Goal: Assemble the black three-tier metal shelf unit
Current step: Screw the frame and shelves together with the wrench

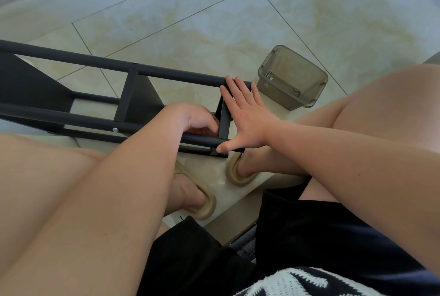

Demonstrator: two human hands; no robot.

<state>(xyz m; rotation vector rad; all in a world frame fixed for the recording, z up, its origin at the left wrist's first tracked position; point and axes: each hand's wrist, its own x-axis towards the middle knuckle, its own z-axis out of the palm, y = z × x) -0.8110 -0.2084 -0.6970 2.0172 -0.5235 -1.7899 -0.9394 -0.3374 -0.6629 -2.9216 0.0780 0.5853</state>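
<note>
The black shelf unit (142, 100) lies on its side on the tiled floor (214, 21), just in front of the seated person's feet. The right hand (247, 117) presses flat on its end panel, grip spread. The left hand (190, 117) curls inside the frame; I cannot tell what its grip holds.

The floor (309, 9) is glossy cream tile with tan veining and dark grout lines. The black shelf unit (71, 62) lies on its side on it, stretching away left of the right hand (245, 114). Just beyond that hand's fingertips stands a smoky translucent box (292, 79). Nearer than the hand, two tan slippers (240, 171) rest on the tile.
</note>
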